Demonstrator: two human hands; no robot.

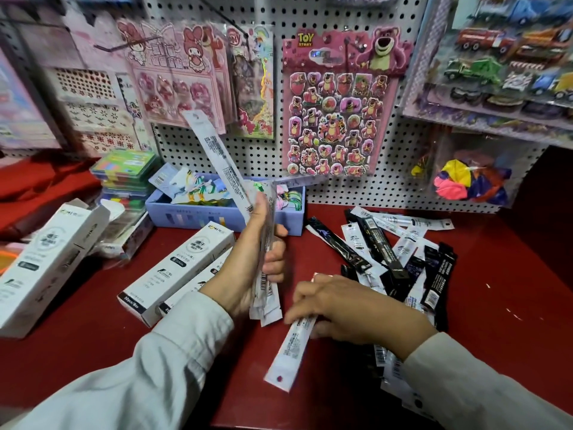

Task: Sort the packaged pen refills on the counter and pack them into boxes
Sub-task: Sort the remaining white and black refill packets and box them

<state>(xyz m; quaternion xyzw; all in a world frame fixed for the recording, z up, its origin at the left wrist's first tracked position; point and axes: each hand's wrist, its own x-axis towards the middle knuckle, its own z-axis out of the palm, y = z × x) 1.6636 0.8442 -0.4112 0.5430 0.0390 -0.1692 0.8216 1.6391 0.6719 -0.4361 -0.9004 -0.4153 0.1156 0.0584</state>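
Currently, your left hand (260, 259) grips a bundle of white refill packs (266, 293) upright over the red counter (496, 321), thumb and fingers curled round its middle. One long pack (217, 159) from the bundle fans out up and to the left, its top end against the pegboard (310, 13) background. Your right hand (347, 302) is lower, fingers bent, pinching the upper end of a single white pack (291, 349) that lies slanted on the counter, its hang-hole end toward you.

Unsorted packs, black and white mixed, lie in a loose pile (403, 262) to the right of your hands, some running under your right sleeve (465, 383). Two white boxes (179, 274) lie side by side just left of your left wrist; whether they are open you cannot tell from here. A third white box (46, 262) sits further left, top flap up. A blue tray (223, 212) of small goods stands behind your left hand against the pegboard.
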